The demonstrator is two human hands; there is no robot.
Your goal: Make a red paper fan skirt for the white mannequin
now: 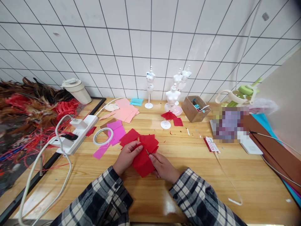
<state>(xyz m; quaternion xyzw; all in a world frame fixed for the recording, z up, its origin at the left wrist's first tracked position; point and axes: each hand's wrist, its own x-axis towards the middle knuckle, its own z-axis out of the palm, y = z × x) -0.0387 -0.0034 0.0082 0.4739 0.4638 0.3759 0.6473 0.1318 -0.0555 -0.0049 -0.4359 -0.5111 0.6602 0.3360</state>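
Note:
In front of me, my left hand (pixel 128 155) pinches the upper left part of a red sheet (pixel 144 164), which looks like thin cloth or crepe paper. At the sheet's right side, my right hand (pixel 163 166) is closed around a small pointed metal tool (pixel 148 152). Only its tip shows, lying against the red material; the handle is hidden in my fingers. More red pieces (pixel 129 137) lie just beyond my left hand. Beside them are a magenta sheet (pixel 115 130) and a white roll of tape (pixel 94 139).
White mini mannequins (pixel 172 95) stand at the back near a small cardboard box (pixel 196 110). A white power strip (pixel 77 138) with cables lies left, near feathers (pixel 47 116) and a cup (pixel 77 91). Pink sheets (pixel 125 110) lie behind; a green-lidded bottle (pixel 244 91) stands right.

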